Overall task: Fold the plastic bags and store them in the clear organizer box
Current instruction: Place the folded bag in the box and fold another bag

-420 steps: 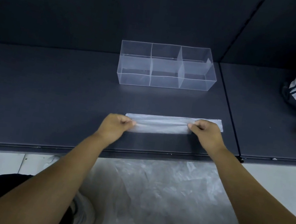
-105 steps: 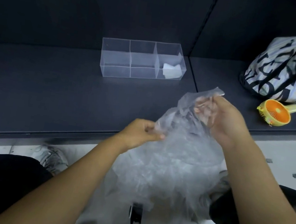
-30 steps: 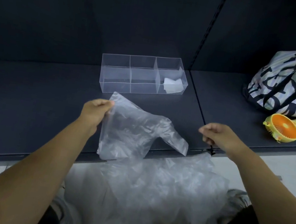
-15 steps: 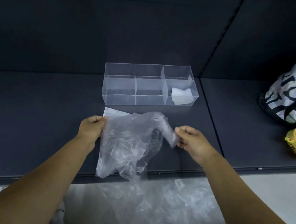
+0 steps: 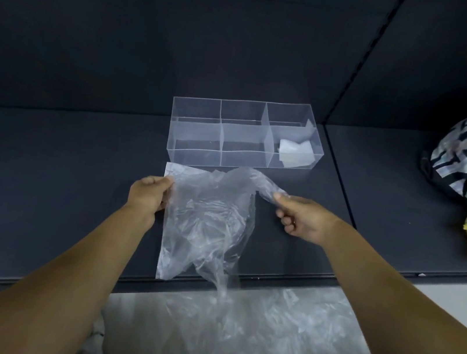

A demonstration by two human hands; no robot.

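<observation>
Spreading a crumpled plastic bag (image 5: 206, 221) over the dark shelf (image 5: 57, 179), likely to flatten it for folding: left hand (image 5: 148, 195) pinches its top left edge, right hand (image 5: 300, 218) pinches the top right corner, pulling apart. Bag lies just in front of the clear box (image 5: 200, 147); one folded bag (image 5: 295, 153) sits in its right compartment. More loose plastic (image 5: 246, 341) below the shelf.

Left hand (image 5: 148, 194) and right hand (image 5: 300, 218) pinch a crumpled clear bag (image 5: 208, 222) over the shelf's (image 5: 57, 179) front edge, organizer box (image 5: 245, 135) just behind.
</observation>
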